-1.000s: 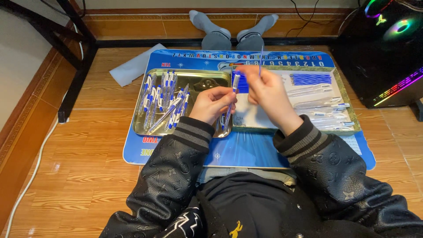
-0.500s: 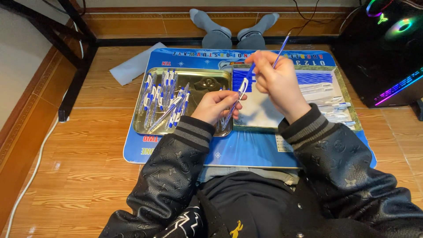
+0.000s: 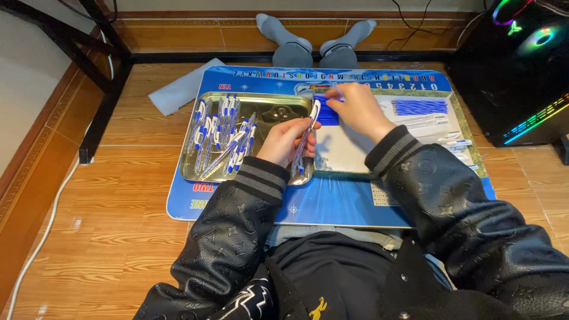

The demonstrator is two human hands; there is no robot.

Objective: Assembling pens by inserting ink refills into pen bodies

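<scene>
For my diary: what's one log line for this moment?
left hand: holds pen | right hand: on blue refills | metal tray: pens

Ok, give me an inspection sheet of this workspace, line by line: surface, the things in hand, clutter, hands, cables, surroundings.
Surface: blue mat on a wooden floor.
Job's things: clear pen in the left hand; metal tray with a heap of blue-capped pens; pile of blue refills under the right hand; second pile of blue refills and white pen parts on a pale tray.
Clutter: folded pale cloth on the floor.
Hands: left hand has its grip shut on the clear pen; right hand reaches into the refills, grip unclear.
Cables: white cable along the wall; dark cables behind.
Surroundings: lit computer case; black frame leg; the person's socked feet.
</scene>
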